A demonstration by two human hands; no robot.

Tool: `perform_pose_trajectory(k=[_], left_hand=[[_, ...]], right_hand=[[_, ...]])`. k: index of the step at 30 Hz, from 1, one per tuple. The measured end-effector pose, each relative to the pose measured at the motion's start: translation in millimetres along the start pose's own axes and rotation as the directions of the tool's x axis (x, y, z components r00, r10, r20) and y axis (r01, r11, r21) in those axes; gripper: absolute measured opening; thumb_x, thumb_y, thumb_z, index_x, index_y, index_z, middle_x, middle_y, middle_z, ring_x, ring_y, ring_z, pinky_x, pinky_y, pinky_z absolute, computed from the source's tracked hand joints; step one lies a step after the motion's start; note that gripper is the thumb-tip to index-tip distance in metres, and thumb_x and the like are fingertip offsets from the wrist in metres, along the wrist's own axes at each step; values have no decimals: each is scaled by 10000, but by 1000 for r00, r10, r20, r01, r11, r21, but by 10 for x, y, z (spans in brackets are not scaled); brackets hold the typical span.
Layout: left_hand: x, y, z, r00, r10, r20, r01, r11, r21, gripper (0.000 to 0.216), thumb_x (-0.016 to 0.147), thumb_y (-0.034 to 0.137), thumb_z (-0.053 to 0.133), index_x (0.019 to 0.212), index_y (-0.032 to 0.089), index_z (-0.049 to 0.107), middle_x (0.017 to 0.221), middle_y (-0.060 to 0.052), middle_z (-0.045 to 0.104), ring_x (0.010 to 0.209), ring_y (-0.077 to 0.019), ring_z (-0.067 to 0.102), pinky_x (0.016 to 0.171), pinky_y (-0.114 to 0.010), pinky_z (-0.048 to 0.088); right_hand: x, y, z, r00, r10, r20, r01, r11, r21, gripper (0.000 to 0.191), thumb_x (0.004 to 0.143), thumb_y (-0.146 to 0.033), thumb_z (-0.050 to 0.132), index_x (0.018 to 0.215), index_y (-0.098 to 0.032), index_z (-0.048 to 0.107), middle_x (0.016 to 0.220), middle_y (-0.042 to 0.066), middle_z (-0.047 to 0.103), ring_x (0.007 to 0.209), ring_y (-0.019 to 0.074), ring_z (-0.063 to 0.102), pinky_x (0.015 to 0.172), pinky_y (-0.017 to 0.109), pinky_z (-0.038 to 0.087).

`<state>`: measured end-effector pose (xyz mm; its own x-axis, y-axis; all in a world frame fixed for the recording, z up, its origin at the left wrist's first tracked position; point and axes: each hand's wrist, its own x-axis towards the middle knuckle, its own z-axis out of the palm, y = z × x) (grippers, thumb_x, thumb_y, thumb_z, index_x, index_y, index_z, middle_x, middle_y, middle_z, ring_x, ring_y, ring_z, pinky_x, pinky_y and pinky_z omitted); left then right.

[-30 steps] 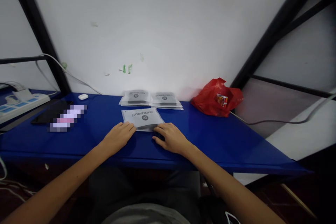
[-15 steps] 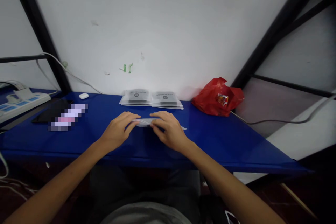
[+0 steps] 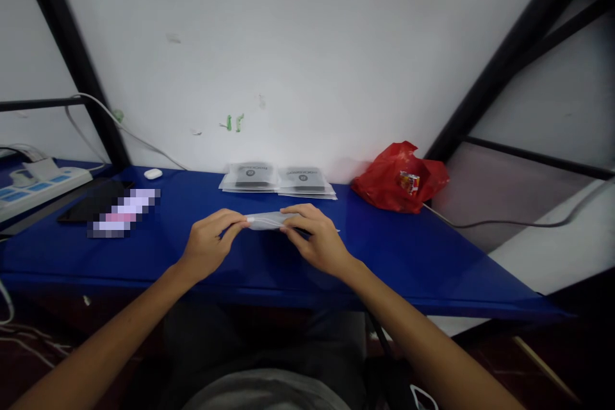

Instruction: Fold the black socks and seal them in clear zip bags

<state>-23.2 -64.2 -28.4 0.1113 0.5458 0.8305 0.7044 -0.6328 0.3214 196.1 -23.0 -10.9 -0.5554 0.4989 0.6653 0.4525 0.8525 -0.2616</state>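
A clear plastic packet (image 3: 266, 220) with a grey printed insert is held just above the blue table (image 3: 413, 256), seen nearly edge-on. My left hand (image 3: 209, 245) pinches its left end with curled fingers. My right hand (image 3: 314, 238) grips its right end, thumb under and fingers over. Two stacks of like packets (image 3: 276, 179) lie flat against the white wall behind the hands.
A red plastic bag (image 3: 398, 178) sits at the back right. On the left are a dark tablet (image 3: 91, 205), a small white case (image 3: 152, 173) and a power strip (image 3: 33, 182). Black frame bars rise at both sides; a grey cable runs right.
The packet lay flat on the table with both hands at its near edge; both hands have since lifted it and turned it edge-on between the fingers.
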Motion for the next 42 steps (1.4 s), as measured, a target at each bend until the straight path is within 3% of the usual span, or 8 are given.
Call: perform_pose_trajectory(k=[6, 11, 22, 26, 32, 36, 42], left_hand=[[-4, 17, 35, 994, 109, -17, -107, 989, 101, 169, 905, 192, 461, 827, 164, 608, 769, -13, 657, 737, -103, 610, 732, -225, 494], [34, 102, 53, 990, 140, 15, -141, 983, 114, 165, 915, 173, 435, 847, 172, 585, 774, -5, 634, 743, -104, 589, 731, -234, 483], [106, 254, 30, 977, 180, 112, -188, 980, 61, 187, 926, 159, 392, 861, 185, 566, 800, 3, 651, 760, -108, 599, 722, -239, 488], [82, 268, 47, 978, 161, 135, -182, 971, 155, 229, 929, 157, 352, 825, 182, 554, 749, -2, 629, 708, -118, 578, 676, -248, 475], [76, 326, 5, 964, 229, 138, -264, 889, 375, 233, 912, 146, 374, 753, 175, 542, 665, -3, 602, 641, -137, 542, 629, -271, 430], [86, 272, -73, 978, 175, 109, -202, 918, 340, 212, 908, 158, 382, 765, 179, 536, 664, 5, 585, 622, -126, 522, 612, -259, 420], [11, 42, -191, 996, -90, 20, 84, 972, 219, 155, 898, 214, 410, 793, 204, 525, 720, 25, 580, 667, -112, 547, 610, -224, 437]], right_hand=[[47, -30, -11, 996, 6, 84, -5, 1000, -13, 83, 818, -207, 587, 859, -201, 660, 1083, 71, 641, 998, 200, 571, 871, 397, 460], [177, -139, -43, 997, -34, 75, 29, 997, 68, 252, 815, -275, 601, 1055, -199, 621, 1165, 103, 594, 1087, 221, 541, 922, 434, 445], [290, -225, -124, 988, -96, 125, 64, 968, 242, 102, 846, -198, 544, 857, -215, 644, 1048, 64, 635, 965, 165, 601, 847, 345, 483], [271, -251, -113, 982, -105, 158, 63, 965, 254, 112, 842, -152, 515, 860, -201, 614, 1062, 73, 626, 1004, 171, 584, 867, 351, 469], [178, -270, -71, 984, -66, 163, 32, 978, 208, 97, 828, -143, 508, 848, -187, 592, 1108, 83, 614, 1014, 174, 580, 876, 339, 456], [103, -172, -74, 984, -67, 164, 56, 996, 67, 91, 819, -142, 523, 848, -188, 596, 1134, 76, 615, 1006, 188, 579, 876, 361, 444], [2, 65, -153, 986, -86, 141, 108, 981, -163, 142, 857, -186, 497, 932, -193, 617, 1158, 82, 611, 1047, 209, 558, 885, 396, 436]])
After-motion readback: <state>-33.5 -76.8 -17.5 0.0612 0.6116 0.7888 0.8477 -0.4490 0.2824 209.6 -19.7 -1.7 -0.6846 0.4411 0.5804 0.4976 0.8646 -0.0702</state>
